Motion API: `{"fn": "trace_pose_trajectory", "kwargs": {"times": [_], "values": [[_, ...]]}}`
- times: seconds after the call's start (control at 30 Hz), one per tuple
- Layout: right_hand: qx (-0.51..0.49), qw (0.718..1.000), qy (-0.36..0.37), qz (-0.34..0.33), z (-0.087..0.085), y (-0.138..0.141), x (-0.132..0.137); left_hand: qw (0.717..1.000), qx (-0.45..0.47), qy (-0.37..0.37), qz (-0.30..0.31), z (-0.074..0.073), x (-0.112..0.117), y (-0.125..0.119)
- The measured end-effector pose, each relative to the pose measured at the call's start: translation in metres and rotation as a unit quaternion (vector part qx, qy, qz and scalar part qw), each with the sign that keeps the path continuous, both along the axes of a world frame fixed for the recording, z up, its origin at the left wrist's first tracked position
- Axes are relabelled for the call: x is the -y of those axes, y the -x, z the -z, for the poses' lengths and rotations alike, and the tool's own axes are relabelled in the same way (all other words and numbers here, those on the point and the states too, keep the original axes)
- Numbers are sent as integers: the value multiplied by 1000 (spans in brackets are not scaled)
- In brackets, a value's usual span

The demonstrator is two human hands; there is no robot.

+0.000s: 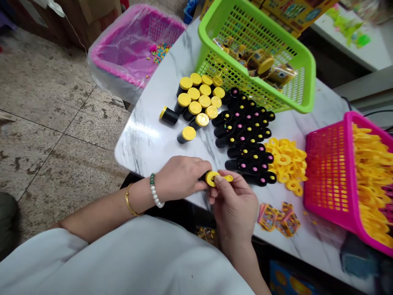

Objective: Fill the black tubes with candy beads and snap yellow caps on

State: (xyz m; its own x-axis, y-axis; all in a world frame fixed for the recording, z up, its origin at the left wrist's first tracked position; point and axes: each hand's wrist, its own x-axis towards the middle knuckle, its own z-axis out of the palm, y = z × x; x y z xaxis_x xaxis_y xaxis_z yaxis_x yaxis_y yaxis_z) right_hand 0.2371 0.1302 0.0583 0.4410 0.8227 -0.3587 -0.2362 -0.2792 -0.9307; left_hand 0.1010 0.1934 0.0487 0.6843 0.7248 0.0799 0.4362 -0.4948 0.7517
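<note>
My left hand [182, 175] wears bead and gold bracelets at the wrist and is closed around a small black tube [203, 177], mostly hidden by the fingers. My right hand [235, 203] pinches a yellow flip-top cap [211, 180] at the tube's mouth, its round lid [228, 178] sticking out to the side. Whether the cap is seated cannot be made out. Beyond my hands stand several black tubes with yellow lids [194, 94], one of them lying on its side [169, 116]. To their right are rows of uncapped black tubes [245, 127] with pink and yellow balls inside.
Loose yellow caps [284, 159] lie beside a pink basket [328, 172] full of more caps. Small printed packets [278, 219] rest near the table's front edge. A green basket [258, 88] holds wrapped items. A plastic-lined pink bin [123, 67] with coloured balls [160, 53] stands left of the marble-patterned table [138, 143].
</note>
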Motion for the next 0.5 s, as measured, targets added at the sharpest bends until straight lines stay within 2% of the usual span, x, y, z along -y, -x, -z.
{"fn": "trace_pose_trajectory", "kwargs": {"times": [0.13,0.33,0.5], "values": [[-6,999,1,-45,2,-5,-2,1000,22,11,-5,-5,0,3],[-43,997,-1,-68,2,-8,-1,992,76,101,-25,-19,-4,3],[-54,996,-14,-70,4,-8,0,984,61,162,-41,-17,-7,-1]]}}
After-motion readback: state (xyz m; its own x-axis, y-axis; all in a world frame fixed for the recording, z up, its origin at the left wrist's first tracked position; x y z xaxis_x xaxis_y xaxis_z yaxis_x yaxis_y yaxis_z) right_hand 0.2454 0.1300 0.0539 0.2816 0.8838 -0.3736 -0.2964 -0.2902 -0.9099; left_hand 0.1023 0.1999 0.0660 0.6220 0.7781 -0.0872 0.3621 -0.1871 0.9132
